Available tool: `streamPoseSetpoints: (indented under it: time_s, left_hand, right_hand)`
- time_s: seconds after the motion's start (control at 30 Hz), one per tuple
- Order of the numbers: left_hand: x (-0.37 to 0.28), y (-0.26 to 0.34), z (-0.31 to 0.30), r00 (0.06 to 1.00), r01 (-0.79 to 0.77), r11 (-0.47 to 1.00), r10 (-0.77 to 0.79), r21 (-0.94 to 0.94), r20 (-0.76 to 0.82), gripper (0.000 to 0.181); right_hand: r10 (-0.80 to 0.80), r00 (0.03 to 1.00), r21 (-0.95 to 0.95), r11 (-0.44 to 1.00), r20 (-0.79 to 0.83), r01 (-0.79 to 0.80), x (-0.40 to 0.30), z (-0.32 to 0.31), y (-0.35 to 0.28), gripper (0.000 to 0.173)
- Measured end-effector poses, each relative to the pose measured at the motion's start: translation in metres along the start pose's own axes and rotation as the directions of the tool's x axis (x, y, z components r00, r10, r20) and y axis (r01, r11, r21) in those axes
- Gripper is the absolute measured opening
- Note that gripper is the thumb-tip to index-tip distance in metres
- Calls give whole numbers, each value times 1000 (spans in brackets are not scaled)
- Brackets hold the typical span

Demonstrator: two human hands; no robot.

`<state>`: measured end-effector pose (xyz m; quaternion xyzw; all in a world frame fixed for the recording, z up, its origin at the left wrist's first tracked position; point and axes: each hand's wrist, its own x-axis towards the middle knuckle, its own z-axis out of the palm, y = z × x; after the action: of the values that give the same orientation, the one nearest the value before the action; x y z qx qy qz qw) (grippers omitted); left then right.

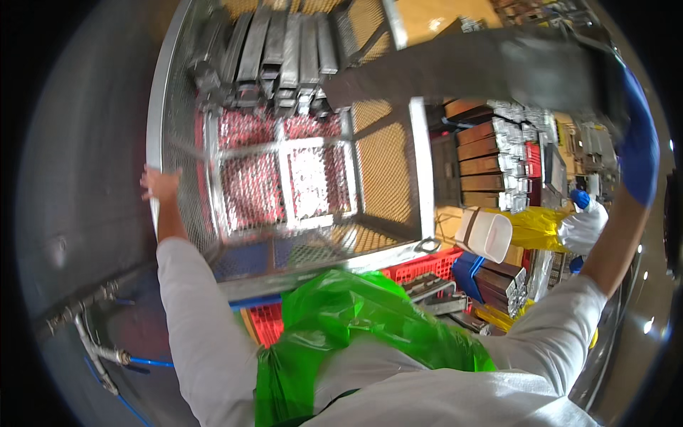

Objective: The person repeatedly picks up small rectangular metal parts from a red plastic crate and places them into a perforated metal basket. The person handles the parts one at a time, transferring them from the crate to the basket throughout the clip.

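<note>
My right hand (640, 144), in a blue glove, is raised at the far right, closed around the end of a long dark metal mould (453, 69). Motion blurs this mould, and its other end reaches over the side of a metal mesh cage (424, 176). My bare left hand (161, 184) rests on the cage's left rim with its fingers spread. Several similar long metal moulds (275, 48) lie side by side at the cage's far end. Below them, the framed bottom (283, 176) shows red through its mesh.
Stacked metal moulds (480, 160) stand right of the cage. A white plastic container (485, 235), a blue-strapped bundle of moulds (493, 280) and a red crate (432, 264) are nearer me. A co-worker (581, 227) in white and yellow is at right. Pipes (90, 341) run along the left wall.
</note>
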<state>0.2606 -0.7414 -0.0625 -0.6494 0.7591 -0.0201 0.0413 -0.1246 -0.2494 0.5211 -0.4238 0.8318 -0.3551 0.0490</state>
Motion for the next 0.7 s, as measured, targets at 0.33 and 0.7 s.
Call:
streamPoseSetpoints:
  time_s: [0.33,0.7]
  left_hand:
    - [-139,101,33,993,-104,973,112,-204,25,86]
    - [-281,259,-28,755,-633,764,645,-123,120,82]
  right_hand:
    - [-33,823,-379,897,-568,-226,-363,-192,-31,61]
    - [137,560,-240,802,-817,-547,-588,-203,43,42]
